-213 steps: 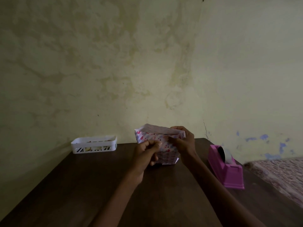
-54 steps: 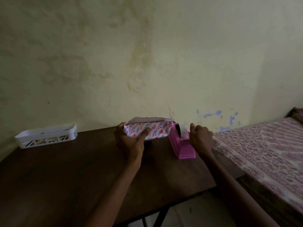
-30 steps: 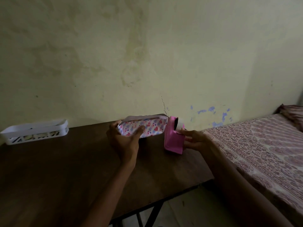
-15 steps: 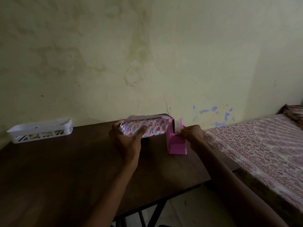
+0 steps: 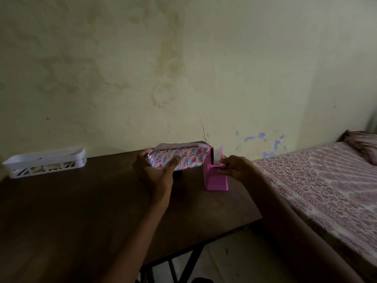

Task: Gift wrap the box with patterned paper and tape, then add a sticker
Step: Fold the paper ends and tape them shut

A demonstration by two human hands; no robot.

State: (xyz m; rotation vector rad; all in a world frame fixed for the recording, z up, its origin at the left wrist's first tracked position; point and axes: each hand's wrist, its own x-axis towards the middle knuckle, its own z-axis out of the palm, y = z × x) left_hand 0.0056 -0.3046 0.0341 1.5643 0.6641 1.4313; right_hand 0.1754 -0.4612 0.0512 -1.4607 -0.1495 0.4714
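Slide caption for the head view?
Left hand holds the wrapped box; right hand pinches tape at the pink dispenser.

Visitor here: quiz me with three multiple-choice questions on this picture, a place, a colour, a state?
1. The white basket stands: A on a shelf; B at the far left of the table; C on a chair.
2. The tape dispenser is: A pink; B green; C black.
3. The left hand: A lies flat; B hangs idle; C grips the wrapped box.
Answers: B, it sits by the wall there; A, its body is pink; C, thumb and fingers curl round the box.
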